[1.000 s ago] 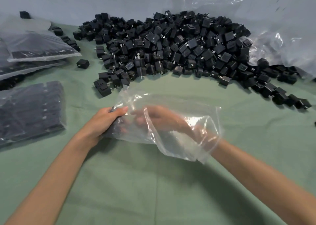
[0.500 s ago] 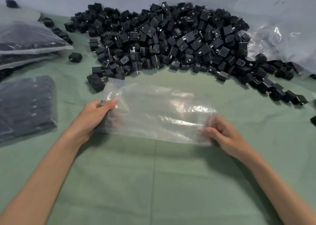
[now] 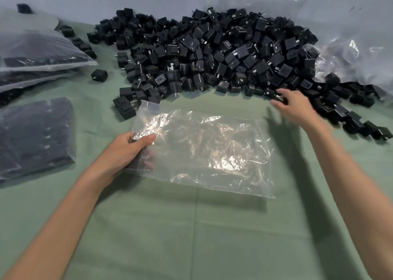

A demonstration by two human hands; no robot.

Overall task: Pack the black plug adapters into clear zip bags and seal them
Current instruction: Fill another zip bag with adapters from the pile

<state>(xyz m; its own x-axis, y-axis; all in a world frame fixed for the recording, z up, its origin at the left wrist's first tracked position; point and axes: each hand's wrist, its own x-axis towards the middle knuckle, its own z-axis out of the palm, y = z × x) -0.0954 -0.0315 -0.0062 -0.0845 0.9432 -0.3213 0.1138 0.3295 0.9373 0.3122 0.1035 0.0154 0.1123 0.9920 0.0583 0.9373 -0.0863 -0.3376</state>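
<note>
In the head view, the clear zip bag (image 3: 208, 152) is lying flat in the middle of the tabletop (image 3: 191, 237), its long axis running left to right, roughly along the near edge. The left hand (image 3: 125, 150) is gripping the bag's left end, thumb on top and fingers curled underneath (they are showing through the plastic). The right hand (image 3: 295, 107) is reaching past the bag's far right corner to the near fringe of the pile of black plug adapters (image 3: 212, 56), which is spreading across the far side of the tabletop. Its fingers are standing apart around one adapter (image 3: 280, 98) at that fringe. Blur is keeping me from telling whether they are pinching it or only touching it.

The coming move is turning on this: the adapters are lying just ahead of the right hand, by far the nearer one. The bag's free right end is sitting just on the near-edge side of that hand, and I am judging it to be the end the adapters must enter. Filled bags (image 3: 36, 135) are resting by the left edge.

Half a second ago the right hand was holding the bag's right end. It has let go and gone to the pile, while the left hand is keeping its grip.
</note>
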